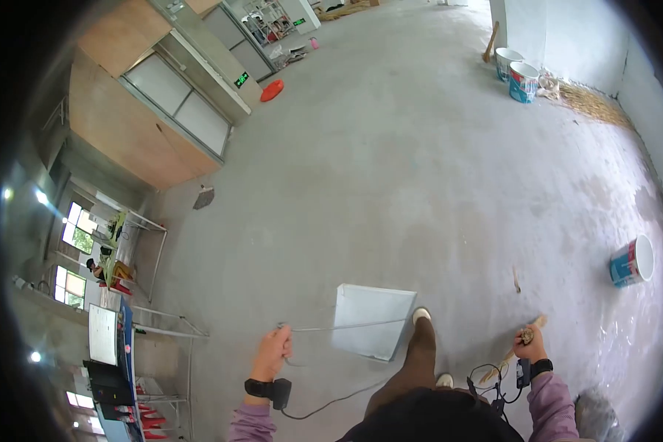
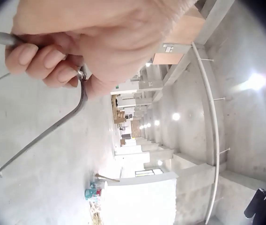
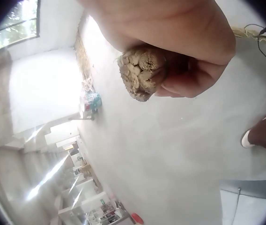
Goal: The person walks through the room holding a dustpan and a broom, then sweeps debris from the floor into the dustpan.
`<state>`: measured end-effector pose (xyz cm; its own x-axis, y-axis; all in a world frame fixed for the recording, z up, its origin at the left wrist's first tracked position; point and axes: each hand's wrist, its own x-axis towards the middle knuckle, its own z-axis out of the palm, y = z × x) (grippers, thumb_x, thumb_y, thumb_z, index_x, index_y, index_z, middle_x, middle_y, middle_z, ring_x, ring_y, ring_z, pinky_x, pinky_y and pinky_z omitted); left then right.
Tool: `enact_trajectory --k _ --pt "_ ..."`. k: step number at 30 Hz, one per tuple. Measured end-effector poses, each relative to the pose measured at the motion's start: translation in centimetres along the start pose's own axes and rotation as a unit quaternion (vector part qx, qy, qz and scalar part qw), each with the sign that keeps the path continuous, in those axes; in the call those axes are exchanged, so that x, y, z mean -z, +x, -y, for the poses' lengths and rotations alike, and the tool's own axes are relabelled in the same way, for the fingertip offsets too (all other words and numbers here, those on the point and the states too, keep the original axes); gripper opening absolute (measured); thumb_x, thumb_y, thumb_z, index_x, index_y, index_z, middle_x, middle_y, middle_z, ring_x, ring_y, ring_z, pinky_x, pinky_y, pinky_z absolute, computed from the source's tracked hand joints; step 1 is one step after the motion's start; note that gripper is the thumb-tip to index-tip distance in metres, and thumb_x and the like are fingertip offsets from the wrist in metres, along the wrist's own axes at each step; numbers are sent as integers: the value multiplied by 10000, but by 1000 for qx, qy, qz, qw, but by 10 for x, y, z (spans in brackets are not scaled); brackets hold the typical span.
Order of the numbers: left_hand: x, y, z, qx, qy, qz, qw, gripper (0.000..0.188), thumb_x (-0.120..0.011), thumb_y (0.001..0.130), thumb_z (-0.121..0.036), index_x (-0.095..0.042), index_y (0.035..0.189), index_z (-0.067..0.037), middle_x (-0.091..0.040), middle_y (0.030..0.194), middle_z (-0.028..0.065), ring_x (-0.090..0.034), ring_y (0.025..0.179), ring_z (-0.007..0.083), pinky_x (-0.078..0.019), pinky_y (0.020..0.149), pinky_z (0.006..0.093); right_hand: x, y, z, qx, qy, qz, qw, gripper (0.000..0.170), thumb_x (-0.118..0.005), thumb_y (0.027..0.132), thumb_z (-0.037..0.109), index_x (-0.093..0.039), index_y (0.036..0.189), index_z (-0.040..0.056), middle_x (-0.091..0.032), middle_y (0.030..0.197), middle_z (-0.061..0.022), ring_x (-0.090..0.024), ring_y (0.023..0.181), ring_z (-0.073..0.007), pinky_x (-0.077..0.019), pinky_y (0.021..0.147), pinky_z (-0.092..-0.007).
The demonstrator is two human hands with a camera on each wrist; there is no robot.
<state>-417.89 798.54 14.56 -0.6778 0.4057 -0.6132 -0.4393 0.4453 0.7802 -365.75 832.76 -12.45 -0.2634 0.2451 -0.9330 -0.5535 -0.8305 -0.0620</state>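
Note:
My left hand [image 1: 274,346] grips the bent metal wire handle [image 2: 48,129] of a whitish dustpan [image 1: 368,320]. In the head view the handle crosses over the pan, which appears beside my shoe; the left wrist view shows only the pan's edge at far left. On the other side, my right hand [image 1: 530,345] has its fingers curled round a straw broom's handle, a bundle of tan stalks [image 3: 141,72] whose cut end faces the right wrist camera. Part of the broom's length is hidden behind the hand.
A blue-and-white bucket [image 1: 630,263] lies tipped to the right. Further off stand two more buckets [image 1: 523,82] near loose straw [image 1: 593,103] by the wall. A grey dust-like heap [image 1: 204,197], a red object [image 1: 271,90] and tables [image 1: 162,324] are toward the left. Cables hang near both wrists.

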Motion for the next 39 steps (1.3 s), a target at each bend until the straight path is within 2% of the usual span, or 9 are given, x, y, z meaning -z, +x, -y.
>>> enact_trajectory --k 3,7,14,18,21,24,31,37,39 --pt "-25 79 -52 -2 17 23 1000 246 -568 860 -227 -453 697 -83 -377 571 -36 -343 468 65 -282 430 229 -74 33 15 -4 17 -3 1000 168 -573 744 209 -452 647 145 -508 568 17 -537 517 -132 -372 405 -215" --pt "-60 164 -101 36 28 50 998 236 -573 856 -229 -464 704 -85 -378 572 -38 -342 463 64 -281 428 229 -166 40 43 -79 11 96 992 119 -567 743 223 -503 722 124 -528 616 23 -531 538 -106 -355 407 -207" --pt "-113 307 -195 22 103 29 994 239 -575 852 -238 -470 713 -75 -385 567 -33 -351 460 66 -284 425 232 -276 53 119 -25 -18 257 966 184 -521 808 296 -500 795 113 -500 606 1 -480 479 -110 -363 379 -218" --pt "-138 370 -243 11 104 44 994 253 -564 858 -242 -465 697 -73 -389 558 -29 -363 460 70 -290 423 232 -390 71 155 107 -96 111 983 191 -532 810 266 -456 724 114 -465 579 19 -478 485 -87 -347 383 -196" --pt "-163 419 -295 3 105 11 994 255 -555 861 -233 -460 684 -76 -394 553 -23 -361 454 72 -291 417 232 -477 116 205 90 -63 53 993 189 -551 791 226 -446 670 127 -467 575 8 -487 485 -116 -361 394 -215" --pt "-182 451 -339 1 81 -8 997 255 -551 862 -227 -456 678 -78 -401 551 -16 -360 449 76 -294 414 236 -516 173 240 14 -10 70 997 151 -567 759 204 -449 700 131 -491 605 -27 -494 501 -163 -385 402 -266" --pt "-239 550 -420 17 49 -35 998 254 -555 862 -233 -452 690 -77 -410 556 -10 -371 450 82 -315 417 243 -700 238 251 -82 63 169 980 137 -542 774 194 -456 691 128 -478 598 9 -486 518 -135 -367 415 -249" --pt "-309 675 -482 66 19 4 998 252 -554 858 -237 -448 694 -78 -421 576 -8 -385 461 84 -332 433 248 -854 266 328 -102 85 290 948 115 -537 805 215 -478 783 118 -511 666 13 -491 528 -98 -359 411 -224" --pt "-331 730 -506 70 24 10 997 244 -558 854 -232 -445 702 -79 -418 572 -9 -381 460 85 -332 436 249 -899 278 357 -66 49 273 959 124 -534 813 220 -479 828 110 -516 683 8 -497 531 -98 -360 406 -223"
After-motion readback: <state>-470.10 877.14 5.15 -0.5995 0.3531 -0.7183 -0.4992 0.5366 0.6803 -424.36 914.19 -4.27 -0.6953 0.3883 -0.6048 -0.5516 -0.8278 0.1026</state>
